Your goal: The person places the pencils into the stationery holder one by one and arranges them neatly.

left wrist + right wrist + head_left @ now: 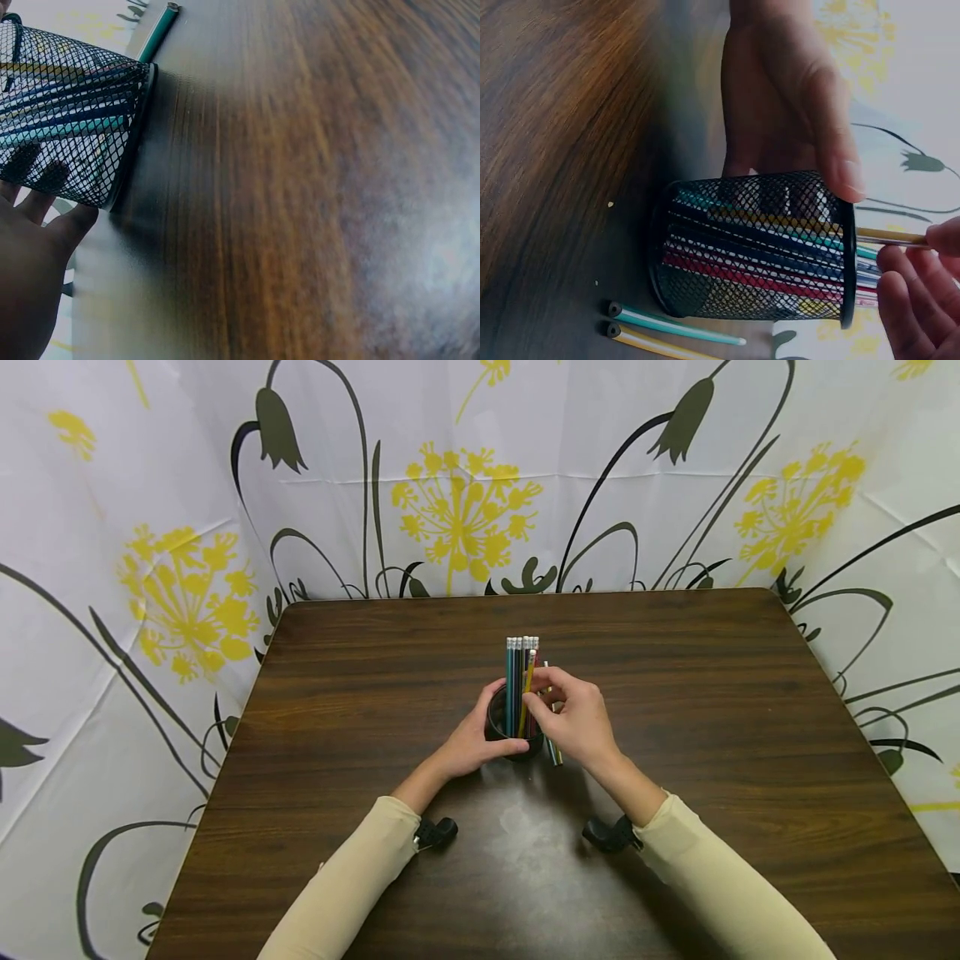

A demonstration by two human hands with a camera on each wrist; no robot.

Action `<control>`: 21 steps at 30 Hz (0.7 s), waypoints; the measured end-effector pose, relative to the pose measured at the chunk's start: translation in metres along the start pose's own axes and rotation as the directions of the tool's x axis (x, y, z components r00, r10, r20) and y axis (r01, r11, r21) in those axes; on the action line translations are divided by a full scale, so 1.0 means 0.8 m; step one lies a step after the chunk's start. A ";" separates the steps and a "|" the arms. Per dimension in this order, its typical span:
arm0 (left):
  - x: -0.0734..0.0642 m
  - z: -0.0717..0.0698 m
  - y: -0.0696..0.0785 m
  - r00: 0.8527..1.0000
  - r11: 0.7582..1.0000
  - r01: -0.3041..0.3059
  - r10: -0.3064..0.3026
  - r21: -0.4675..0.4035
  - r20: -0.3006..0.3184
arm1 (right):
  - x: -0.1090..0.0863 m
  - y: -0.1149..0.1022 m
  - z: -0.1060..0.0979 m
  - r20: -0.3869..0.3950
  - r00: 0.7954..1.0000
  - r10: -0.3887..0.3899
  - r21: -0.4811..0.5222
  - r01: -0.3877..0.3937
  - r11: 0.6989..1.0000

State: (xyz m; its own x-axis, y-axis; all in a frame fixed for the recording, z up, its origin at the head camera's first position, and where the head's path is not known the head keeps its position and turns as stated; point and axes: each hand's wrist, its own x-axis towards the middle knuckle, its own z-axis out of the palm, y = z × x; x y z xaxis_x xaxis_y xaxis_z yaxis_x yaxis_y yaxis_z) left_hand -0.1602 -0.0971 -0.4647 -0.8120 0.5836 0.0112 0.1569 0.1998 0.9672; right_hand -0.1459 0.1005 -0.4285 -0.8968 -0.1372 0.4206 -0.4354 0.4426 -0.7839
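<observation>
A black mesh pencil cup (720,298) stands upright on the table, with several pencils in it, teal, dark and red among them. My left hand (467,745) grips the cup from the left side, its thumb across the near side by the rim. Above the rim, my right hand (579,717) pinches a yellow pencil (530,681) near its eraser end; the pencil's lower part is inside the mesh. In the right wrist view, a teal pencil (679,325) and another yellow pencil (652,341) lie on the table beside the cup.
The brown wood-grain table (360,693) extends on all sides of the cup. A white flower-patterned cloth (330,510) hangs behind it and at the sides. Tiny pale specks (610,204) lie on the tabletop near the cup.
</observation>
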 end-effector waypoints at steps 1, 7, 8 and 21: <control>0.000 0.000 0.000 1.000 1.000 -0.004 0.004 -0.002 0.000 | 0.001 0.000 0.001 0.011 1.000 0.002 -0.020 -0.001 1.000; 0.001 0.000 -0.001 1.000 1.000 -0.013 0.013 -0.002 0.001 | 0.004 0.002 0.007 0.045 0.998 0.048 -0.102 -0.043 0.994; 0.001 0.001 -0.001 1.000 1.000 -0.011 0.011 -0.004 0.001 | 0.004 0.002 0.007 0.048 0.997 0.053 -0.107 -0.048 0.993; 0.000 -0.001 -0.002 1.000 1.000 0.002 -0.002 -0.010 -0.004 | 0.004 0.002 0.011 0.038 0.997 0.074 -0.132 -0.069 0.989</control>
State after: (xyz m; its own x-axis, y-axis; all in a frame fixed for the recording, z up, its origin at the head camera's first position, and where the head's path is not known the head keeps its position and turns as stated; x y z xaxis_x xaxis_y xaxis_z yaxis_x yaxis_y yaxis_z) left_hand -0.1607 -0.0977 -0.4658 -0.8145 0.5801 0.0104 0.1500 0.1932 0.9696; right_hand -0.1502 0.0930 -0.4327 -0.9291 -0.1373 0.3435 -0.3584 0.5643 -0.7438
